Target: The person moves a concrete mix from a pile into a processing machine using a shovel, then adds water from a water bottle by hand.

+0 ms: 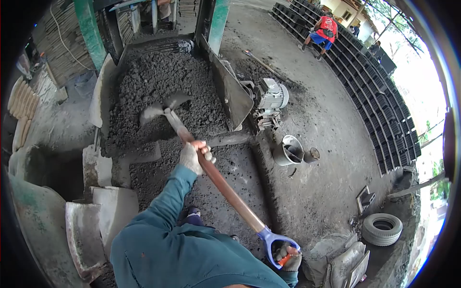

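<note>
A long shovel [225, 189] with a wooden shaft and a blue D-shaped grip slants across the view. My left hand [192, 157], in a pale glove with bare fingertips, is wrapped round the shaft below the blade. At the lower right, my right hand [291, 260], also gloved, closes round the D-grip. The metal blade, slightly blurred, lies over the heap of dark grey damp mix [153, 77], which fills a metal-sided bin [229, 98]. Some of the blade's edge is hard to make out against the mix.
Right of the bin stand an electric motor [272, 94] and a bucket [288, 150]. A second shovel [264, 65] lies on the floor beyond. Stacked dark blocks on racks [355, 81] line the right, where a person in red [325, 31] bends. A tyre [382, 229] and sacks [331, 259] lie lower right.
</note>
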